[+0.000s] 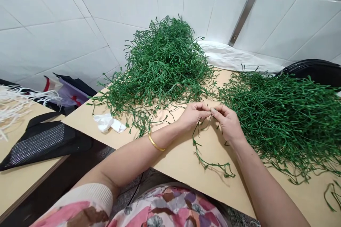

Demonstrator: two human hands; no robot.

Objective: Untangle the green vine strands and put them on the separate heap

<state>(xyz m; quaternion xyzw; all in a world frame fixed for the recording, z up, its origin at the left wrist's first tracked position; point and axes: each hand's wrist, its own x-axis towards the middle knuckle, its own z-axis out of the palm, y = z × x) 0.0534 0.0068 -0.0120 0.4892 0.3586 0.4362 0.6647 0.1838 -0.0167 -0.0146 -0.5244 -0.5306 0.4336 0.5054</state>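
Observation:
My left hand (193,115) and my right hand (226,118) meet over the middle of the table, thumbs and fingertips pinched together. Between them they grip a green artificial stem (198,154), whose knotted, branching length hangs down and curls to the right on the tabletop. The exact spot of the pinch is hidden by the fingers. Just behind my left hand rises a tall heap of green artificial stems (167,60). Close to my right hand lies a second pile of green stems (287,113), with most strands running lengthwise.
A crumpled white tissue (108,122) lies at the table's left edge. On a separate table at left are white strands (18,104) and a black mesh bag (39,142). White cloth (234,56) and a black round object (314,71) sit along the tiled wall, below a metal bracket (243,17).

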